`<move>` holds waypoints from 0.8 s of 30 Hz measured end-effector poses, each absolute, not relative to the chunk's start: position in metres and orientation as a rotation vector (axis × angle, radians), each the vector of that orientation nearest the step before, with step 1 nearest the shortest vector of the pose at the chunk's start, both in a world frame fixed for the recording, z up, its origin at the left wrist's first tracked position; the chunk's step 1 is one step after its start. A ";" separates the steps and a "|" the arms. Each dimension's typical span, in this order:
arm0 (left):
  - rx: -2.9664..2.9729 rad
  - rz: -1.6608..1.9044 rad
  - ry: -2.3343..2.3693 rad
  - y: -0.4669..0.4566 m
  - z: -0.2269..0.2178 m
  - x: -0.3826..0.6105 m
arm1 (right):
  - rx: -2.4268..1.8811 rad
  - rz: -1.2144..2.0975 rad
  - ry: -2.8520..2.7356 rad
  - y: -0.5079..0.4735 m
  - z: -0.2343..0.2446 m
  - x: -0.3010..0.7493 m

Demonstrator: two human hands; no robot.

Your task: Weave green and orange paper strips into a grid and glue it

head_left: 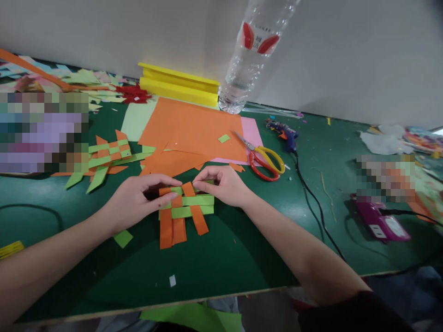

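Between my hands is a woven piece of orange and green paper strips (pixel 176 212), with loose orange ends hanging toward the table's front edge. My left hand (pixel 141 198) pinches its left upper part, thumb lying over the weave and forefinger along the top. At the upper right, my right hand (pixel 221 184) has thumb and forefinger pressed together on a strip end beside the top of an orange strip. A similar woven orange and green paper piece (pixel 110 152) lies at the left, its green ends pointing forward.
Scissors (pixel 265 161) with red and yellow handles lie right of orange paper sheets (pixel 194 124). A glue gun (pixel 285 133) trails a black cord. Behind stand a water bottle (pixel 245 69) and a folded yellow strip (pixel 178 87). A purple power socket (pixel 380 219) sits right; paper scraps (pixel 93 78) lie back left.
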State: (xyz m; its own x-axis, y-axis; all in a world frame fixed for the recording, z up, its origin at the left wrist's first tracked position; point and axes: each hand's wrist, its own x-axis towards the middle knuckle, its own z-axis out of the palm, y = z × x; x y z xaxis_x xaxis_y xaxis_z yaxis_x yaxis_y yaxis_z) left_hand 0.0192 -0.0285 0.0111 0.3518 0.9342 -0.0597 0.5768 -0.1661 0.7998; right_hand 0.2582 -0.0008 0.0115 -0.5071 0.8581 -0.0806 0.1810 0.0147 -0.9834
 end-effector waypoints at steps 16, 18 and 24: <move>1.847 0.591 1.390 -0.027 0.018 0.025 | -1.026 1.552 -1.733 0.000 0.010 0.259; 1.836 0.564 1.406 -0.026 0.019 0.024 | -1.019 1.511 -1.767 -0.001 0.008 0.260; 1.802 0.561 1.385 -0.026 0.019 0.024 | -0.772 1.333 -1.911 -0.002 0.008 0.261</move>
State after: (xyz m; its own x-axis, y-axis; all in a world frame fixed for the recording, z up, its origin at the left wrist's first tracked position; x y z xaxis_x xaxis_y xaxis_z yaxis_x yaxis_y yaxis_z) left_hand 0.0238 -0.0256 0.0188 0.3086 0.9446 -0.1118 0.6006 -0.1024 0.7929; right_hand 0.2610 -0.0018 0.0083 -0.5975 0.7788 0.1911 0.0896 0.3017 -0.9492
